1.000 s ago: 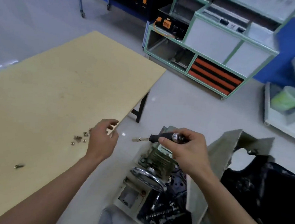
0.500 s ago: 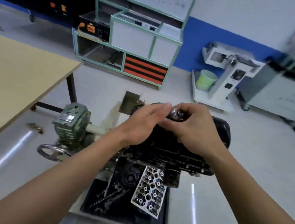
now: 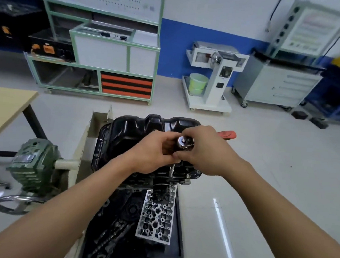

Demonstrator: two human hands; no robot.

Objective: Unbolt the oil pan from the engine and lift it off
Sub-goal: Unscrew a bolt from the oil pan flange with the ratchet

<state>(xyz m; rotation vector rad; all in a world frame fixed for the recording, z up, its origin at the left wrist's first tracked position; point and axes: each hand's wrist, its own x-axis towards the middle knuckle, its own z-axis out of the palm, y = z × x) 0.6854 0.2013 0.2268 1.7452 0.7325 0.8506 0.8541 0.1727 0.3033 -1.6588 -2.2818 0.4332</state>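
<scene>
— Black oil pan (image 3: 136, 134): where is it seated?
— Atop the upturned engine (image 3: 146, 181). Above its near flange, the ratchet (image 3: 185, 143) is gripped by the left hand (image 3: 153, 154) and right hand (image 3: 206, 152), so the extension (image 3: 172, 169) is presumably kept upright on a bolt.

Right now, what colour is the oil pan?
Glossy black oil pan, clearest in the head view.

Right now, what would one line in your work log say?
step: unbolting | oil pan: on engine | left hand: holds ratchet | right hand: grips ratchet | extension: down at pan's near flange
</scene>
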